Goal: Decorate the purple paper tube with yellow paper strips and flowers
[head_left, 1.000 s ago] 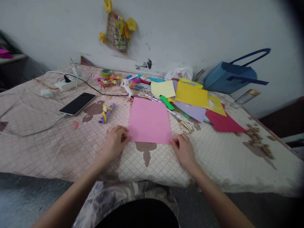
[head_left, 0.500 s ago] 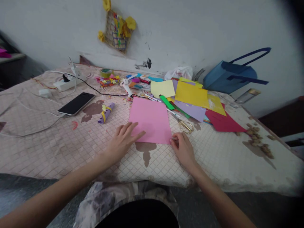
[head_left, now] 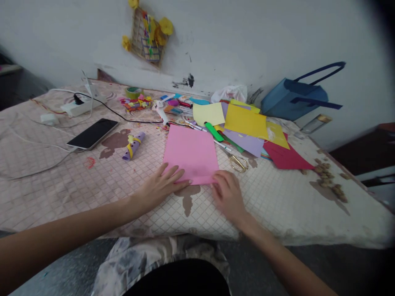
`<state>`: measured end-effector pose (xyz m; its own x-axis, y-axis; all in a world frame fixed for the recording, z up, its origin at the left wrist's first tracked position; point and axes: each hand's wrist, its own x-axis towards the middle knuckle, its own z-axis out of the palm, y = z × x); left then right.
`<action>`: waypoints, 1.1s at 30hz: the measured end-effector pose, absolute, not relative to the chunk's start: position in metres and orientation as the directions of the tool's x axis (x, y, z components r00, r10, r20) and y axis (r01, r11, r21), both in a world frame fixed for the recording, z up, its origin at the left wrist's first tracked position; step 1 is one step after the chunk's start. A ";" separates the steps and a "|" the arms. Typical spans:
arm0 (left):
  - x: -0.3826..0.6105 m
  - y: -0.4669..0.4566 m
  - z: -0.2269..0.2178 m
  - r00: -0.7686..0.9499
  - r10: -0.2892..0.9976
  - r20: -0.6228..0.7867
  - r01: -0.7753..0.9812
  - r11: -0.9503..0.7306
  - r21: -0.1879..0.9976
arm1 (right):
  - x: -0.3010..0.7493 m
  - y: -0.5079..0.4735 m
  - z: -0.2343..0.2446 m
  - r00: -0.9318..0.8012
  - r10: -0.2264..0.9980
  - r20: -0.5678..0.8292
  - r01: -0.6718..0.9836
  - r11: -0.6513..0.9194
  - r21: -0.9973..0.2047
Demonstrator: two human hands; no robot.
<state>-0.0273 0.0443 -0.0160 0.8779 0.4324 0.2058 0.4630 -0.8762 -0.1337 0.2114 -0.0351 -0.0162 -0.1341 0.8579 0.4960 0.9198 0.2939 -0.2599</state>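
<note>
Head view shows 2 hands working at the near edge of a pink sheet of paper (head_left: 190, 154), which lies flat on a quilted mattress (head_left: 70, 185), just in front of a loose pile of coloured paper. The left hand (head_left: 160, 189) rests open, its fingers spread and released, with the tips on the sheet's near edge. The right hand (head_left: 227, 193) sits at the near right corner, its fingers curled and slightly blurred; whether they grip the paper I cannot tell. Nearest that hand lie gold-handled scissors (head_left: 238, 163), just beyond the sheet's right side, with a green highlighter (head_left: 213, 131) touching its far corner. Further left are a black phone (head_left: 92, 133) and a purple paper roll (head_left: 133, 146) banded in yellow. A blue bag (head_left: 293, 94) leans against the wall. No brand or writing can be read.
</note>
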 end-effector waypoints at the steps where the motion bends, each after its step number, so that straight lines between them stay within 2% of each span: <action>1: -0.027 0.044 -0.016 0.878 0.431 0.209 0.462 -0.878 -0.128 | 0.201 -0.037 -0.014 -0.230 0.854 0.467 0.899 0.371 -0.234; 4: -0.027 0.043 -0.014 0.877 0.430 0.213 0.458 -0.883 -0.106 | 0.171 -0.041 -0.013 -0.446 0.837 0.316 0.844 0.511 -0.164; 9: -0.028 0.043 -0.015 0.890 0.413 0.195 0.439 -0.892 -0.112 | 0.153 -0.047 -0.021 -0.442 0.880 0.174 0.873 0.466 -0.142; 14: -0.028 0.041 -0.020 0.891 0.431 0.141 0.447 -0.886 -0.124 | 0.169 -0.054 -0.023 -0.393 0.901 0.185 0.891 0.423 -0.166; 19: -0.040 0.033 -0.017 0.904 0.408 0.131 0.419 -0.904 -0.081 | 0.197 -0.062 -0.026 -0.334 0.927 0.169 0.920 0.360 -0.158; 22: -0.055 0.028 -0.016 0.884 0.452 0.122 0.460 -0.887 -0.048 | 0.217 -0.069 -0.029 -0.277 0.944 0.178 0.938 0.305 -0.162; 27: -0.082 0.025 -0.017 0.803 0.580 0.137 0.591 -0.804 -0.067 | 0.234 -0.079 -0.032 -0.232 0.957 0.173 0.957 0.256 -0.134; 30: -0.094 0.026 -0.020 0.783 0.608 0.134 0.614 -0.789 -0.005 | 0.234 -0.080 -0.033 -0.233 0.955 0.183 0.958 0.258 -0.127; 33: -0.100 0.027 -0.024 0.719 0.662 0.212 0.657 -0.747 0.105 | 0.233 -0.078 -0.034 -0.242 0.949 0.201 0.952 0.272 -0.138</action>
